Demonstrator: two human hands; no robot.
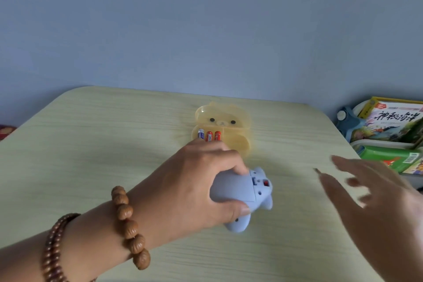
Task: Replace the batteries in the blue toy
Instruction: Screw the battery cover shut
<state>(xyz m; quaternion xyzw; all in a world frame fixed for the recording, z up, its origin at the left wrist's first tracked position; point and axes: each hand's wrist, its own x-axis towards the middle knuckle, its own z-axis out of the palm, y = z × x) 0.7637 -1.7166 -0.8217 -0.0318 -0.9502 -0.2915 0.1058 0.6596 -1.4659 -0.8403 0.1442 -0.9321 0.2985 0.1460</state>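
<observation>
The blue toy [242,192], a small animal figure, lies on its back on the table with its flat battery cover facing up. My left hand [194,181] grips it from the left, thumb on the near side and fingers over the far side. My right hand [375,192] hovers blurred to the right of the toy, fingers spread, holding nothing. Behind the toy a yellow bear-shaped case [231,130] lies open with three batteries [209,135] standing side by side in its left half. My fingers hide the case's near edge.
The pale wood-grain table [91,155] has rounded far corners and meets a blue wall. Right of the table stands a stack of picture books [389,130] with a blue object beside it. A small dark thing [317,170] lies on the table near my right fingertips.
</observation>
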